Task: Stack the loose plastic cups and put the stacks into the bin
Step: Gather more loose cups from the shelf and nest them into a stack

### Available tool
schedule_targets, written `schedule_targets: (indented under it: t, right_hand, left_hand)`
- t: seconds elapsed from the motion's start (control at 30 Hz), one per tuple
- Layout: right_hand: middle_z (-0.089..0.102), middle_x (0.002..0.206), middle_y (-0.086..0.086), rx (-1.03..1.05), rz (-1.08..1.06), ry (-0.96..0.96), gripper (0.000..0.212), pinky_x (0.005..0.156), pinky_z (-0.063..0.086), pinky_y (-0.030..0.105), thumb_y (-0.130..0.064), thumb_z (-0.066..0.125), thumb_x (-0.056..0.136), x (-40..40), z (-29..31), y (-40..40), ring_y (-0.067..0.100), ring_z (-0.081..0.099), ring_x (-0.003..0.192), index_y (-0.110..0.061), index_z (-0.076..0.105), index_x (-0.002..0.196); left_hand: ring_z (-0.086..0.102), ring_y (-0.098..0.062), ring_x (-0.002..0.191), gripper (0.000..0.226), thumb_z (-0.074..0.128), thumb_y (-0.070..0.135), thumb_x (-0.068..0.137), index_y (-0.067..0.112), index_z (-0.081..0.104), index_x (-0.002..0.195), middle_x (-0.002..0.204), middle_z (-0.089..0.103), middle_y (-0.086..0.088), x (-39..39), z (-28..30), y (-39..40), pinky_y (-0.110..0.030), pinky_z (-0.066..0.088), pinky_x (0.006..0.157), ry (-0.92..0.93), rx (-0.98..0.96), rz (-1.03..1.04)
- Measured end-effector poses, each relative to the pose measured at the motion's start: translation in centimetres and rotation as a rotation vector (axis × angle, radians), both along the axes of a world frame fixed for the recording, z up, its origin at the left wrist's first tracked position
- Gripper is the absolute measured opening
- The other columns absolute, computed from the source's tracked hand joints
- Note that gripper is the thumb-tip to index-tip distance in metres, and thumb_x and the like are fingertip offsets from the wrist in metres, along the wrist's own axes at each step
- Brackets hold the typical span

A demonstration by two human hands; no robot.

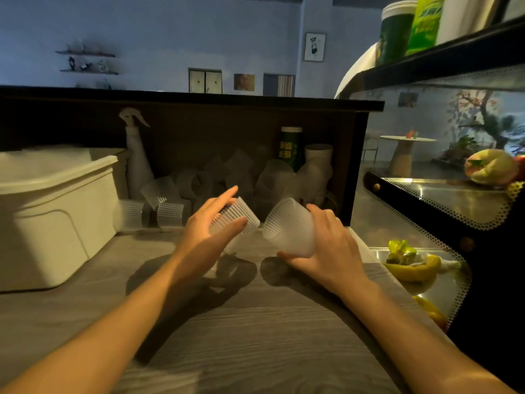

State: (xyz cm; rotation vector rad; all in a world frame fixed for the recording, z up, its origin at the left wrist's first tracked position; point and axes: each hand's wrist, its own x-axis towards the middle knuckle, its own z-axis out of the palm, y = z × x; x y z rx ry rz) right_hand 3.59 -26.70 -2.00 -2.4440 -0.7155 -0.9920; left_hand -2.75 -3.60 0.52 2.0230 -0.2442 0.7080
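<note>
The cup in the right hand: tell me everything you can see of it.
The cup is translucent, frosted-looking plastic with fine vertical ribs down its wall. It is a single piece, tapered, and looks empty. The right hand grips it, thumb beneath and fingers over the top, holding it above the counter. It lies tilted on its side, one round end turned toward the left hand and its cup. The two cups are close but do not touch.

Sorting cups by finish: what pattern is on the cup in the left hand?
Fine vertical ribbing on translucent frosted plastic cup, clearest in the head view.
</note>
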Motion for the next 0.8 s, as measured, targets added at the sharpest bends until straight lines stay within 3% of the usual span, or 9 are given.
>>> schedule_targets:
  t: [0.07, 0.2, 0.37, 0.7, 0.8]
  right_hand:
    - [0.055, 0.112, 0.003, -0.006, 0.007, -0.023, 0.094, 0.072, 0.052, 0.034, -0.074, 0.072, 0.063, -0.1, 0.0, 0.2, 0.018, 0.055, 0.094, -0.018, 0.043, 0.132]
    - [0.056, 0.110, 0.000, -0.023, 0.041, -0.030, 0.086, 0.071, 0.054, 0.035, -0.072, 0.073, 0.062, -0.1, -0.2, 0.5, 0.016, 0.055, 0.093, -0.022, 0.044, 0.125]
    - [0.055, 0.112, 0.000, -0.055, 0.093, -0.044, 0.085, 0.072, 0.054, 0.034, -0.068, 0.073, 0.063, -0.7, -0.2, 0.9, 0.015, 0.055, 0.095, -0.021, 0.044, 0.127]
    - [0.055, 0.116, -0.001, -0.077, 0.112, -0.032, 0.086, 0.075, 0.054, 0.032, -0.069, 0.068, 0.067, -1.7, 0.0, 0.9, 0.014, 0.055, 0.101, -0.019, 0.043, 0.132]
    - [0.055, 0.117, -0.002, -0.063, 0.145, -0.029, 0.086, 0.075, 0.052, 0.030, -0.068, 0.070, 0.066, -2.0, 0.1, 1.3, 0.014, 0.055, 0.101, -0.019, 0.043, 0.132]
  left_hand:
    - [0.049, 0.010, 0.113, 0.065, 0.059, 0.055, 0.083, 0.042, 0.042, 0.145, 0.122, 0.051, 0.023, -0.1, -0.1, -0.3, -0.013, 0.037, 0.088, -0.023, -0.005, 0.000]
    - [0.050, 0.011, 0.106, 0.055, 0.061, 0.051, 0.091, 0.042, 0.044, 0.142, 0.121, 0.048, 0.020, -0.5, 0.0, -1.3, -0.003, 0.042, 0.078, -0.050, -0.089, -0.035]
    - [0.053, 0.007, 0.102, 0.042, 0.058, 0.044, 0.094, 0.041, 0.049, 0.135, 0.122, 0.048, 0.013, -0.6, -0.6, -2.6, -0.005, 0.046, 0.074, -0.061, -0.166, -0.056]
    - [0.042, 0.008, 0.116, 0.055, 0.056, 0.051, 0.091, 0.036, 0.042, 0.142, 0.128, 0.037, 0.015, -0.6, -0.6, -3.7, -0.004, 0.041, 0.085, -0.197, 0.083, 0.039]
    - [0.043, 0.000, 0.121, 0.060, 0.047, 0.060, 0.092, 0.035, 0.037, 0.146, 0.134, 0.036, 0.014, -0.4, -1.2, -4.0, -0.017, 0.045, 0.092, -0.213, 0.140, -0.011]
